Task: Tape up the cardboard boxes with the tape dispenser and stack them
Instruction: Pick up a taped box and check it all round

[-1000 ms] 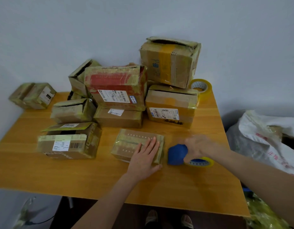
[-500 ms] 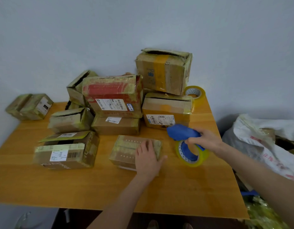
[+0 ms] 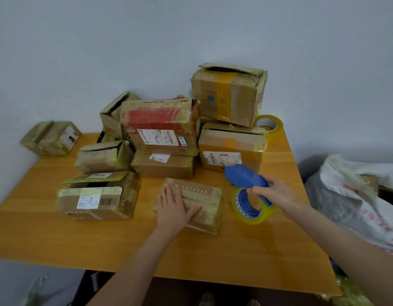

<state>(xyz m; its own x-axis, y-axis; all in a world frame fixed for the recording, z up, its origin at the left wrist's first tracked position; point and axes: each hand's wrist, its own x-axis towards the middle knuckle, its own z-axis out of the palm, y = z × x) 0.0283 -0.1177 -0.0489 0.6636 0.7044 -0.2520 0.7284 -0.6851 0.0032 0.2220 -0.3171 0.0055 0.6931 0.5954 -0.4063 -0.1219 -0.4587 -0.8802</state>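
The wooden table (image 3: 213,250) fills most of the view; its near edge hides everything below except the tips of two shoes (image 3: 207,300), cut off by the frame. To the right of the right hand (image 3: 277,193), off the table, lies a white sack (image 3: 356,195) with red print too blurred to read, running out of frame.

Beyond both hands is a pile of taped cardboard boxes. The top box (image 3: 229,93) sits on another, and a red-marked box (image 3: 160,124) hides most of those behind it. To the left of the left hand (image 3: 175,206) stands an open-flapped box (image 3: 98,195), its inside dark. Further left, a small box (image 3: 51,138) sits past the table's corner; what bears it cannot be made out.

The left hand lies flat with straight fingers on the flat box (image 3: 205,196), covering its left half.

Just beside that box, the right hand curls round the blue tape dispenser (image 3: 246,177), its palm hidden. The yellow tape roll (image 3: 253,219) hangs below the grip; whether it touches the table cannot be told.

A spare tape roll (image 3: 269,124) peeks out beyond, half hidden by the pile.
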